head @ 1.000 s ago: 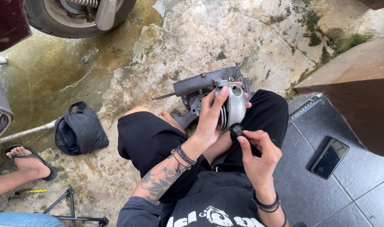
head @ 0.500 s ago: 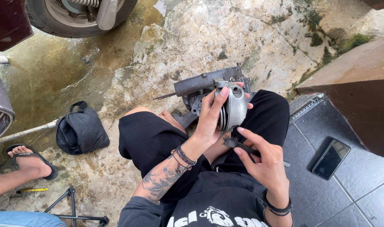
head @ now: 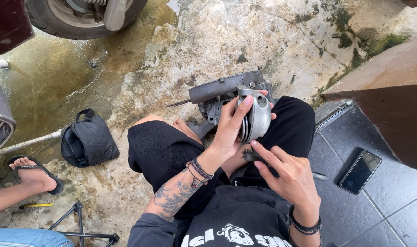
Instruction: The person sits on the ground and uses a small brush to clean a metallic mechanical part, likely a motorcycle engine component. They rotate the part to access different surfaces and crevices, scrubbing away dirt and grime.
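Observation:
I sit with a grey metal engine part (head: 220,98) resting between my knees. My left hand (head: 231,126) grips its finned cylinder (head: 258,116) and holds it upright above my lap. Just below the cylinder, my right hand (head: 288,176) holds a small dark brush (head: 250,154). The brush's bristle end sits close under the cylinder's fins, and I cannot tell whether they touch. A thin metal rod (head: 177,103) sticks out of the engine part to the left.
A black pouch (head: 88,141) lies on the stained concrete to my left. Another person's sandalled foot (head: 32,171) is at the far left, near a tripod stand (head: 80,226). A phone (head: 360,171) lies on the tiles right. A tyre (head: 80,18) stands at the top.
My right hand has dropped lower and turned, bringing the brush from beside the cylinder to just beneath it. My left hand keeps the same grip on the cylinder.

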